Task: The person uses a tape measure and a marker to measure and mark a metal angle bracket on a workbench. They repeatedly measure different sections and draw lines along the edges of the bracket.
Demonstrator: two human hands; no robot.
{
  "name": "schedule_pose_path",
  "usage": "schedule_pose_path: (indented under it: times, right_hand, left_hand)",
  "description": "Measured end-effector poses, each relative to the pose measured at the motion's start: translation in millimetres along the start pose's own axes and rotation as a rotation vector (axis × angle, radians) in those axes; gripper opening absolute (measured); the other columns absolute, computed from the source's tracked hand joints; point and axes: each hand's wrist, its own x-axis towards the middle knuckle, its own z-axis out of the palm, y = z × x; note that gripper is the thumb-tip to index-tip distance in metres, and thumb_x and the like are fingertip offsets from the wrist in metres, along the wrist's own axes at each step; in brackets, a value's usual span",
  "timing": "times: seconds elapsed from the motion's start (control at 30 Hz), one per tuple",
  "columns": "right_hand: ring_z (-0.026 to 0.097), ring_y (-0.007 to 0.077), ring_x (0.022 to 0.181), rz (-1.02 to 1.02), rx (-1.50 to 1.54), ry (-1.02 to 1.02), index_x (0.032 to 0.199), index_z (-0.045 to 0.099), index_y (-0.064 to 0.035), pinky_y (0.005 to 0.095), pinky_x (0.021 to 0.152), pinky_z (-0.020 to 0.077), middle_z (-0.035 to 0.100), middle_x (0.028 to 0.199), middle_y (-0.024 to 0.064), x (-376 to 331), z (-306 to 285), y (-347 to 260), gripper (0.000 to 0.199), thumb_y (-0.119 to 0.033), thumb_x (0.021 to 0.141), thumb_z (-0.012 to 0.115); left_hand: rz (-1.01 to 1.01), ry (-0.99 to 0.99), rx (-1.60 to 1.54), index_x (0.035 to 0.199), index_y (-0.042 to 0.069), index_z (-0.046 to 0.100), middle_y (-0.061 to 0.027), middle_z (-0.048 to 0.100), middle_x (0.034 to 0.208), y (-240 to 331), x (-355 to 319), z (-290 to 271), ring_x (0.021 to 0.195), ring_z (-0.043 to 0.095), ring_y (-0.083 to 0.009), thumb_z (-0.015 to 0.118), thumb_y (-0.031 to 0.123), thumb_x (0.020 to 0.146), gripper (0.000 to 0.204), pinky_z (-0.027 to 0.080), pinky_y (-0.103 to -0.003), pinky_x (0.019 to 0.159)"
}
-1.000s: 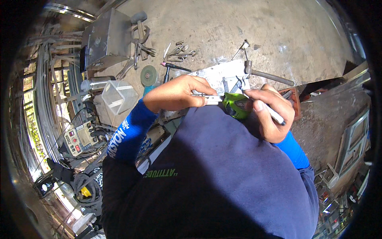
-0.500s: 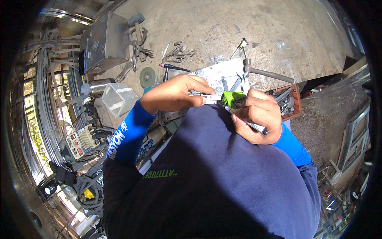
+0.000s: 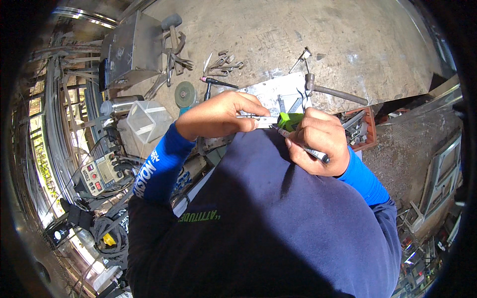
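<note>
Right hand (image 3: 320,141) was closed around marker (image 3: 316,155), tip beside white strip (image 3: 266,120), left hand (image 3: 218,116) pinched strip, green tape measure (image 3: 286,120) sat between hands

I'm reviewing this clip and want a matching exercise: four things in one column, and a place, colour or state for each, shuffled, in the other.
Column one:
1. Marker
2. Tape measure
3. Dark-headed mallet
4. Crate

Column two:
A. Bright green
B. Orange-red
C. Held in the right hand
D. Beside the grey metal box

Pairs: 1-C, 2-A, 3-D, 4-B.
</note>
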Motion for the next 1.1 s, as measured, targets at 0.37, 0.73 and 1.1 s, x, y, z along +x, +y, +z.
schedule_pose_path:
  times: [0.37, 0.73, 1.1]
  right_hand:
    - [0.052, 0.0244, 0.058, -0.009, 0.017, 0.014, 0.074, 0.062, -0.0013, 0.0363, 0.052, 0.0393, 0.057, 0.066, 0.0095, 1.7, -0.5, -0.1, 0.014, 0.006, 0.073, 0.073]
    - [0.052, 0.0247, 0.057, 0.001, 0.011, 0.007, 0.072, 0.060, -0.0022, 0.0364, 0.052, 0.0392, 0.057, 0.066, 0.0094, 2.2, -1.4, -0.4, 0.017, 0.008, 0.072, 0.073]
    - [0.052, 0.0249, 0.057, -0.004, 0.020, -0.034, 0.073, 0.060, -0.0021, 0.0366, 0.052, 0.0390, 0.057, 0.065, 0.0092, 0.7, -0.8, 2.7, 0.015, 0.007, 0.072, 0.073]
  left_hand:
    - [0.004, 0.000, -0.035, 0.125, -0.003, 0.069, -0.0157, 0.070, 0.114, 0.3, 0.7, -0.6, 0.109, 0.064, -0.0248, 0.068, 0.017, 0.092, 0.038, 0.048, -0.037, 0.097]
    - [0.003, 0.009, -0.026, 0.124, -0.002, 0.069, -0.0151, 0.069, 0.113, 0.0, 0.8, 1.4, 0.108, 0.064, -0.0237, 0.069, 0.022, 0.096, 0.037, 0.048, -0.036, 0.096]
    - [0.025, 0.010, 0.012, 0.125, -0.002, 0.069, -0.0148, 0.070, 0.113, -0.7, 1.3, 2.6, 0.109, 0.064, -0.0241, 0.069, 0.019, 0.095, 0.036, 0.049, -0.036, 0.096]
